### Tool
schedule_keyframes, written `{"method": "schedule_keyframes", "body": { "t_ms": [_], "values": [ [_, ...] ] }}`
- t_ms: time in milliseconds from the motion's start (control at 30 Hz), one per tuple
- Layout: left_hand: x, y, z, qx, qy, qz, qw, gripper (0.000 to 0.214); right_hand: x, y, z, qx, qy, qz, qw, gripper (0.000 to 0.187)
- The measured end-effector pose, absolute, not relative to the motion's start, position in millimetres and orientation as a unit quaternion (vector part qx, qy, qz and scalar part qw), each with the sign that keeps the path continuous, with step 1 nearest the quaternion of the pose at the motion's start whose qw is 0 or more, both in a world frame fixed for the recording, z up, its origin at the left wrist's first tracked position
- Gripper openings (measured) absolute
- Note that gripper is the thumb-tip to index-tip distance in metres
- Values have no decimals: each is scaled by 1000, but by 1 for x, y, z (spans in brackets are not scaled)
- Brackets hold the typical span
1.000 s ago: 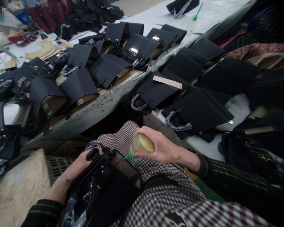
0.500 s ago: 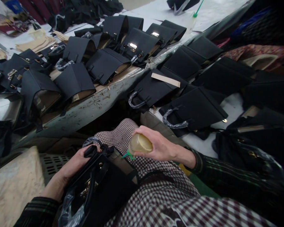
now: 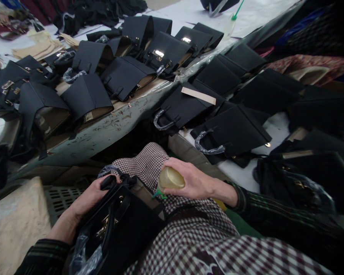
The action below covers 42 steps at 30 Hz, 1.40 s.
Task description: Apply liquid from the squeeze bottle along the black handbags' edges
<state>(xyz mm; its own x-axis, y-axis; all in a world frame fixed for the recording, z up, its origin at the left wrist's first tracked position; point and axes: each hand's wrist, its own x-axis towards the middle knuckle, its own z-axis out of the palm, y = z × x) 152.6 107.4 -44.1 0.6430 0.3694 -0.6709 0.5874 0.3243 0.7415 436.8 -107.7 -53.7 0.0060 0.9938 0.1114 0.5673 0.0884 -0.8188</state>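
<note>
A black handbag (image 3: 123, 233) rests on my lap, its mouth open toward the table. My left hand (image 3: 87, 200) is closed on the bag's top edge at the handle. My right hand (image 3: 192, 181) grips a yellowish glue bottle (image 3: 171, 178) tipped down, its green nozzle (image 3: 157, 194) touching the bag's inner rim. Checked fabric covers my legs beneath the bag.
Several black handbags (image 3: 86, 95) lie in rows on a worn table edge (image 3: 111, 130) ahead. More bags (image 3: 232, 130) lie on a white surface to the right. A second green-tipped bottle (image 3: 232, 19) stands at the far top. A slotted crate (image 3: 60, 196) sits on the floor at left.
My view has shifted slightly, so the bags sit a little further left. The nozzle has dipped lower onto the bag's rim. My left hand keeps its hold.
</note>
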Motion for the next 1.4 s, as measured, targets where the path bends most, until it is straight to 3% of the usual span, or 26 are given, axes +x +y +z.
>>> {"method": "schedule_keyframes", "body": {
  "t_ms": [133,400,867,1133,1400],
  "values": [
    [155,107,-44,578,417,-77,698,31,437,-104,-55,-620,-614,216,438,57],
    [155,106,-44,589,415,-77,689,27,433,-99,-55,-606,-594,159,505,60],
    [150,108,-54,599,404,-66,688,26,431,-101,-58,-605,-627,184,455,58],
    [152,106,-51,582,414,-67,696,29,429,-93,-61,-586,-631,138,489,64],
    [152,101,-49,571,423,-69,700,29,437,-107,-58,-586,-661,211,419,55]
  ]
}}
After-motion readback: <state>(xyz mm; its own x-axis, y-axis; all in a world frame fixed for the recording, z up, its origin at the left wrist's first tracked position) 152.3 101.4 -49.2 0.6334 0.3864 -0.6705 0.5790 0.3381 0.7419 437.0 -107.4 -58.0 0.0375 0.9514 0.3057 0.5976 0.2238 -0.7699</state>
